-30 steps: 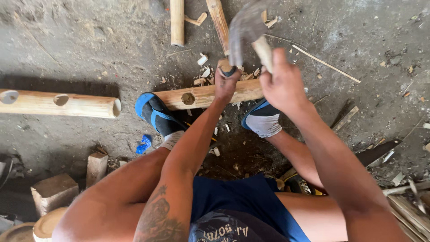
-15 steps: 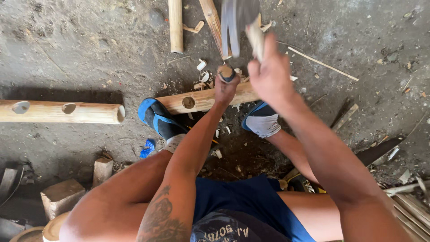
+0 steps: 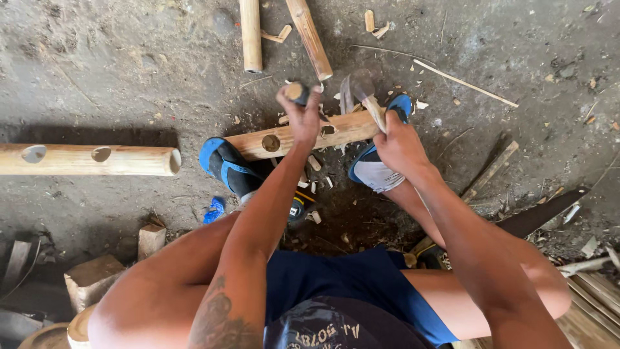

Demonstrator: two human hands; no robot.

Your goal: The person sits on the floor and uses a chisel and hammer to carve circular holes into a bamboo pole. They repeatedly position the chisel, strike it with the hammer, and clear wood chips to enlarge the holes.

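The left hand is clamped on a stubby round chisel handle, upright over a pale bamboo pole pinned under blue sandals on the gritty floor. The right hand grips a hammer, its blurred head seemingly steel.

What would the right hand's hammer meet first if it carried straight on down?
Probably the bamboo pole pinned under the feet; the right hand swings the hammer beside the chisel in the left hand. Depth is unclear.
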